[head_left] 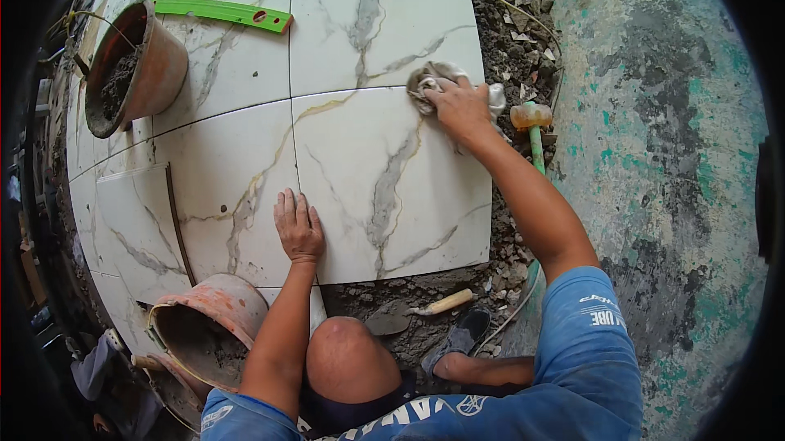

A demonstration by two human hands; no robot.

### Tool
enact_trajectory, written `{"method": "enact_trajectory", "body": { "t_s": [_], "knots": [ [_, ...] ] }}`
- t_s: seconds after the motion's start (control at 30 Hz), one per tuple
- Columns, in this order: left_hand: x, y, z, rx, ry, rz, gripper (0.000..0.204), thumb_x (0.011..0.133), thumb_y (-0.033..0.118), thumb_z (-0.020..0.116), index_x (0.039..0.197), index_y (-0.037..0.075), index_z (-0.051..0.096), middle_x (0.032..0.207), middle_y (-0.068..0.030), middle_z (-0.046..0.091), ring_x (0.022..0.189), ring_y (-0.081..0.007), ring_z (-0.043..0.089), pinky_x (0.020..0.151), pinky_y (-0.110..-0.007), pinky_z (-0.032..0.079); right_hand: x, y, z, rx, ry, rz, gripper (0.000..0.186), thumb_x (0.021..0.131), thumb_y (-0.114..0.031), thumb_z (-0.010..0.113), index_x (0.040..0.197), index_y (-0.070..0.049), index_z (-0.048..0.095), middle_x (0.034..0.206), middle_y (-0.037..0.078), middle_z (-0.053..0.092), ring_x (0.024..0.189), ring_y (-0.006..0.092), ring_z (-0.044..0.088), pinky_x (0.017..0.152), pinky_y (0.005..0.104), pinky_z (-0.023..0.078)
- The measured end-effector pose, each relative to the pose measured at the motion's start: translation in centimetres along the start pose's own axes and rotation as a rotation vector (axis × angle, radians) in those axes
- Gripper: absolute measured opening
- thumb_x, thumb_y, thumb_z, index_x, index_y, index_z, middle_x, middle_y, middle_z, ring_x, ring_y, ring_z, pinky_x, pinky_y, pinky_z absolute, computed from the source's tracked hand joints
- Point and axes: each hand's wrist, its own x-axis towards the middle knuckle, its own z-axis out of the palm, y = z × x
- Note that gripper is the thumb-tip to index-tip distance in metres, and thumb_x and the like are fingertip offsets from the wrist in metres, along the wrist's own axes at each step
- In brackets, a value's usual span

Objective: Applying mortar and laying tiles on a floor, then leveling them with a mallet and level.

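Observation:
Under my right hand (464,114) is a crumpled, pale, dirt-stained rag (425,81), gripped against the far right part of a glossy white marble-look floor tile (343,187). That tile has grey and gold veins. My left hand (298,224) lies flat with nothing in it, fingers stretched out, at the seam between this tile and its left neighbour (213,195). Close to my right forearm lies a mallet (530,118) with a pale, stained head and a green handle.
A green spirit level (221,12) and a mortar bucket (159,65) rest on the far left tiles. Another bucket (229,302) tilts beside my left forearm. A wooden-handled trowel (441,303) lies on wet mortar (360,298) near my knee. Rubble and a thin cord (523,11) border the peeling wall (654,155).

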Motion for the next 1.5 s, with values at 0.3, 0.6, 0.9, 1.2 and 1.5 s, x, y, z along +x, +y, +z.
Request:
{"method": "enact_trajectory", "body": {
  "t_s": [0.3,0.6,0.9,1.2,1.5],
  "knots": [
    [0.2,0.2,-0.4,0.001,-0.021,-0.004,0.036,0.09,0.016,0.057,0.121,-0.001,0.06,0.138,-0.0212,0.05,0.132,-0.0368,0.044,0.11,-0.05,0.032,3.3,-7.2,0.3,0.094,0.226,-0.14,0.028,0.09,-0.026,0.049,0.111,-0.031,0.067,0.117,-0.002,0.061,0.113,0.0223,0.053,0.086,0.055,0.039],
    [0.1,0.1,-0.3,-0.036,0.018,0.005,0.035,0.09,0.014,0.057,0.121,-0.002,0.06,0.139,-0.0215,0.049,0.132,-0.0379,0.043,0.111,-0.051,0.031,-2.5,9.6,-4.7,-0.187,-0.143,0.479,0.032,0.089,-0.02,0.052,0.118,-0.019,0.066,0.124,0.006,0.057,0.119,0.0297,0.05,0.094,0.0595,0.036],
    [-0.1,0.3,-0.3,-0.058,-0.019,0.0,0.037,0.089,0.014,0.055,0.123,-0.003,0.058,0.14,-0.0228,0.047,0.133,-0.0401,0.04,0.112,-0.051,0.028,8.2,5.5,-10.3,0.276,0.411,0.218,0.048,0.09,-0.04,0.055,0.136,-0.029,0.052,0.137,0.01,0.049,0.13,0.0335,0.043,0.103,0.0551,0.032],
    [-0.1,0.1,-0.1,-0.055,-0.026,0.033,0.041,0.086,0.018,0.059,0.121,-0.004,0.06,0.139,-0.0239,0.048,0.133,-0.0417,0.039,0.112,-0.052,0.028,-9.7,-5.7,7.3,0.415,0.231,0.492,0.079,0.09,-0.056,0.051,0.15,-0.009,0.03,0.156,0.022,0.02,0.144,0.0412,0.016,0.113,0.0579,0.011],
    [0.0,0.1,-0.1,-0.058,-0.024,0.044,0.043,0.085,0.019,0.061,0.121,-0.004,0.059,0.138,-0.0253,0.048,0.131,-0.0433,0.041,0.11,-0.053,0.029,-9.5,-5.3,10.0,0.312,0.251,0.508,0.082,0.091,-0.062,0.045,0.152,-0.011,0.026,0.158,0.017,0.018,0.145,0.0391,0.014,0.114,0.0574,0.008]
  ]
}}
